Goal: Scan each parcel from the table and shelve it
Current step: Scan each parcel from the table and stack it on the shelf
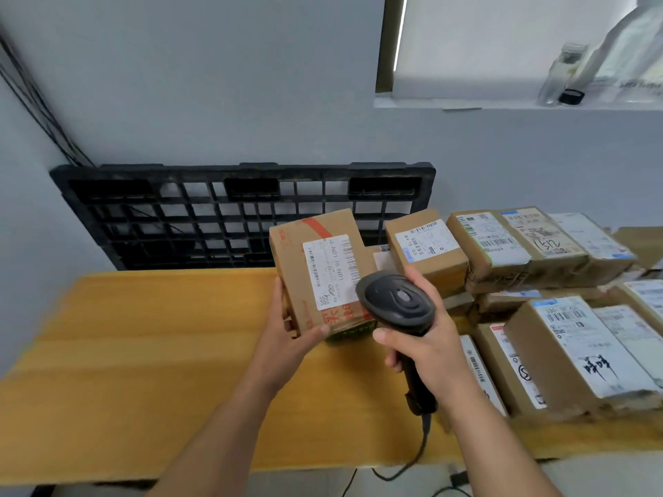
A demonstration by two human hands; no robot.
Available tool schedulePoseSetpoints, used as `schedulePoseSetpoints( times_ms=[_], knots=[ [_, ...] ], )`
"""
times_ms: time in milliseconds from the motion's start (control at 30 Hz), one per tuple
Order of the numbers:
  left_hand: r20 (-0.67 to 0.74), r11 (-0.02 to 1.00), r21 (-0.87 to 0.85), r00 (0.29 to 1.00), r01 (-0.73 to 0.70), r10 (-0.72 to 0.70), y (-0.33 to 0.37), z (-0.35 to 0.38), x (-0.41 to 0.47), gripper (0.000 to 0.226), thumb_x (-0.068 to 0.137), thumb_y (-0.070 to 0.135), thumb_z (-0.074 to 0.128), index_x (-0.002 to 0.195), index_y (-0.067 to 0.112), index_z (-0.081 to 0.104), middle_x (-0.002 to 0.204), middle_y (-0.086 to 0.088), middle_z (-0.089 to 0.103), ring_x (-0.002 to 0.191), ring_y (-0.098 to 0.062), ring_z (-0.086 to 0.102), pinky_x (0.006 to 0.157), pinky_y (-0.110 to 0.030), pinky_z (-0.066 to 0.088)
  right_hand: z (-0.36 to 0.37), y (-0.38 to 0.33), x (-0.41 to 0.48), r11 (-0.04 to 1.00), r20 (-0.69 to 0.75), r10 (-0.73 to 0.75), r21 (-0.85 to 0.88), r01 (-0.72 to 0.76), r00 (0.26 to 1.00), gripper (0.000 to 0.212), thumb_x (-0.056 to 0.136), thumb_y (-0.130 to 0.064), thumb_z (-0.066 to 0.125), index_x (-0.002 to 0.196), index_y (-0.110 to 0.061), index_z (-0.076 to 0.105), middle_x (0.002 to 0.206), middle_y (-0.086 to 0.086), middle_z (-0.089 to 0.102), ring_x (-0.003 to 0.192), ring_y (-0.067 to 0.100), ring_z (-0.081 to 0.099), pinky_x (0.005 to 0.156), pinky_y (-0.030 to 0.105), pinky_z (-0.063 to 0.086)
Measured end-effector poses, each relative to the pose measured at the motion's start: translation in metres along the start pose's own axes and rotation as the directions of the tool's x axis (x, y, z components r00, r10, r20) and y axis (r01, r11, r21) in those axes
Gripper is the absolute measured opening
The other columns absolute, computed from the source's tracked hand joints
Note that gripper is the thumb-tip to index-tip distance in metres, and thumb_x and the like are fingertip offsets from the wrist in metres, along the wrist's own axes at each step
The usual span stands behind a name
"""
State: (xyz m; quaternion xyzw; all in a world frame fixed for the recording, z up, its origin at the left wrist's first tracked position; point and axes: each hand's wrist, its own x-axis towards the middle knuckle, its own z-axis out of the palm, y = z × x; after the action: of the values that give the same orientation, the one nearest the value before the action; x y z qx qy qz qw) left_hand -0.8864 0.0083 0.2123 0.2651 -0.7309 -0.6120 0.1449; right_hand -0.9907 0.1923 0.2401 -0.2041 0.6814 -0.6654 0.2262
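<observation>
Yellow wooden bench (pixel 143 353) in front. Nearest, the right hand (pixel 419 344) grips a black corded scanner (pixel 398 303), its head over the label. The left hand (pixel 294 328) clasps a cardboard parcel (pixel 315 270), tilted above the bench. Beyond and right, stacked parcels (pixel 538 281) wait. Scanning appears underway; shelving this parcel likely follows, though no shelf is visible.

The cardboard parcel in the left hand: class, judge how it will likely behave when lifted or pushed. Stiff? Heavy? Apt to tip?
Probably stiff: the cardboard parcel shows flat faces and straight edges under the grip of the left hand. Likely light, since that one hand alone holds it tilted. Pushed, its boxy shape should slide rather than roll.
</observation>
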Motion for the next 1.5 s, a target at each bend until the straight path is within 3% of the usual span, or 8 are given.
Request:
schedulePoseSetpoints(
  times_ms=[367,500,600,767,1033,1233,1367,1500],
  knots=[
    [-0.251,0.998,0.007,0.966,-0.066,0.066,0.01,-0.027,-0.102,0.094,0.076,0.015,0.079,0.145,0.041,0.02,0.127,0.002,0.055,0.117,-0.014,0.056,0.085,-0.025,0.051,0.013,-0.009,-0.073,0.995,0.216,-0.101,0.029,0.097,0.971,0.095,0.066,-0.01,0.084,0.137,-0.053,0.039,0.12,0.003,0.062,0.055,0.03,0.063,0.052,0.036,0.053],
    [-0.326,0.999,-0.004,0.944,-0.046,0.042,0.019,-0.043,-0.137,0.088,0.08,0.014,0.075,0.145,0.043,0.024,0.121,0.004,0.058,0.108,-0.008,0.059,0.077,-0.017,0.047,0.025,-0.013,-0.091,0.994,0.311,-0.108,0.062,0.094,0.944,0.095,0.069,-0.002,0.083,0.137,-0.052,0.04,0.12,0.004,0.062,0.055,0.03,0.061,0.05,0.035,0.052],
    [-0.39,0.998,-0.038,0.92,-0.048,0.03,0.03,-0.067,-0.159,0.069,0.082,0.009,0.072,0.133,0.044,0.043,0.113,-0.002,0.062,0.102,-0.011,0.061,0.073,-0.015,0.048,0.035,-0.02,-0.102,0.992,0.395,-0.118,0.083,0.092,0.911,0.097,0.063,-0.006,0.084,0.137,-0.051,0.04,0.116,0.002,0.065,0.054,0.03,0.061,0.049,0.035,0.051],
    [-0.471,0.995,0.074,0.876,-0.073,0.099,0.057,-0.115,-0.19,0.044,0.083,0.003,0.068,0.102,0.042,0.062,0.108,0.001,0.065,0.105,-0.017,0.059,0.09,-0.035,0.049,0.048,-0.037,-0.116,0.985,0.522,-0.162,0.137,0.106,0.837,0.1,0.056,-0.016,0.087,0.138,-0.051,0.041,0.106,0.007,0.07,0.054,0.031,0.061,0.048,0.034,0.051],
    [-0.487,0.983,0.173,0.862,-0.065,0.142,0.075,-0.168,-0.222,0.041,0.076,0.004,0.07,0.099,0.038,0.063,0.102,-0.002,0.065,0.099,-0.02,0.061,0.08,-0.028,0.049,0.079,-0.063,-0.136,0.967,0.595,-0.246,0.199,0.157,0.765,0.099,0.053,-0.026,0.085,0.136,-0.051,0.037,0.094,0.014,0.071,0.061,0.035,0.067,0.05,0.034,0.054],
    [-0.49,0.977,0.207,0.859,-0.053,0.151,0.075,-0.193,-0.238,0.043,0.079,-0.002,0.068,0.099,0.036,0.062,0.101,0.001,0.063,0.095,-0.017,0.06,0.079,-0.026,0.048,0.11,-0.069,-0.143,0.97,0.621,-0.242,0.177,0.167,0.746,0.098,0.062,-0.009,0.082,0.14,-0.045,0.034,0.111,-0.002,0.069,0.069,0.039,0.069,0.05,0.034,0.056],
    [-0.501,0.978,0.204,0.853,-0.046,0.145,0.075,-0.209,-0.25,0.042,0.061,0.019,0.066,0.099,0.038,0.062,0.099,0.005,0.064,0.091,-0.011,0.06,0.079,-0.024,0.049,0.13,-0.07,-0.149,0.974,0.634,-0.225,0.147,0.17,0.74,0.099,0.063,-0.009,0.081,0.142,-0.044,0.034,0.113,-0.003,0.068,0.069,0.039,0.069,0.051,0.034,0.056],
    [-0.503,0.97,0.239,0.847,-0.052,0.169,0.07,-0.231,-0.257,0.041,0.076,0.007,0.071,0.101,0.039,0.061,0.102,0.004,0.063,0.094,-0.012,0.058,0.08,-0.025,0.048,0.149,-0.073,-0.153,0.976,0.636,-0.218,0.128,0.177,0.74,0.099,0.062,-0.01,0.082,0.141,-0.046,0.035,0.111,-0.001,0.069,0.068,0.04,0.069,0.053,0.035,0.056]
  ],
)
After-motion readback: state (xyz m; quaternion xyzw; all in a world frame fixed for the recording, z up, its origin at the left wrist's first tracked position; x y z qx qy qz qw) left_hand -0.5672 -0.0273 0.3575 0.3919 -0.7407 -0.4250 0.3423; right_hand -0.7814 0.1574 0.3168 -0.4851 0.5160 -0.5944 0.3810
